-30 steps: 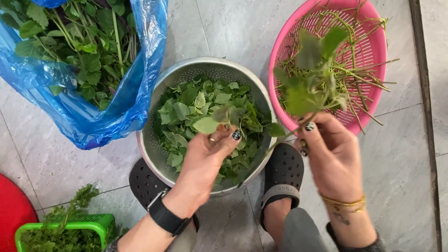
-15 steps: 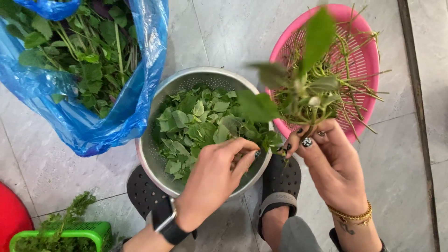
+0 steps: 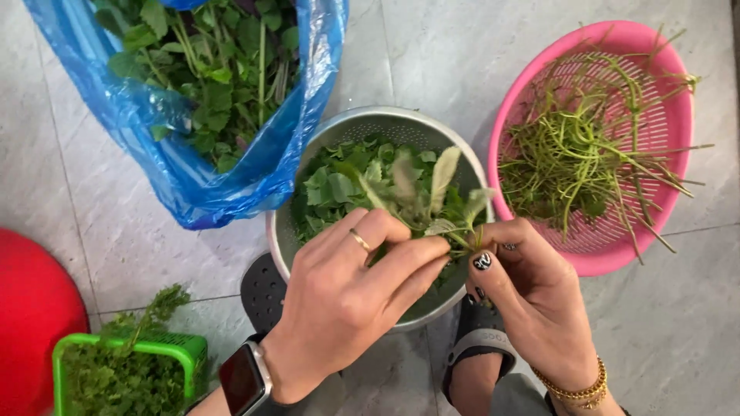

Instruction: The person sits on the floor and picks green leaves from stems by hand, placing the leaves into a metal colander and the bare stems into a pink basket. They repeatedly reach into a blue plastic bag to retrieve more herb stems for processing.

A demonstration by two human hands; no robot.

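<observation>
1. Both hands meet over the metal colander [image 3: 470, 166]: the left hand [image 3: 351, 296] pinches the leaves of a leafy sprig [image 3: 428, 196] between thumb and fingers, while the right hand [image 3: 532, 296] grips its stem end just beside it
2. The sprig hangs right above the picked leaves [image 3: 339, 185] lying under the left fingertips, so a hard tug could, I think, snap the stalk and drop a piece of it among them
3. The pink basket [image 3: 663, 77] of bare stems [image 3: 586, 150] sits beyond the right hand, near but not touching; a careless toss might miss its rim
4. The blue bag [image 3: 193, 185] of greens [image 3: 216, 69] slumps beyond the left hand, leaning against the colander, and could spill into it
</observation>
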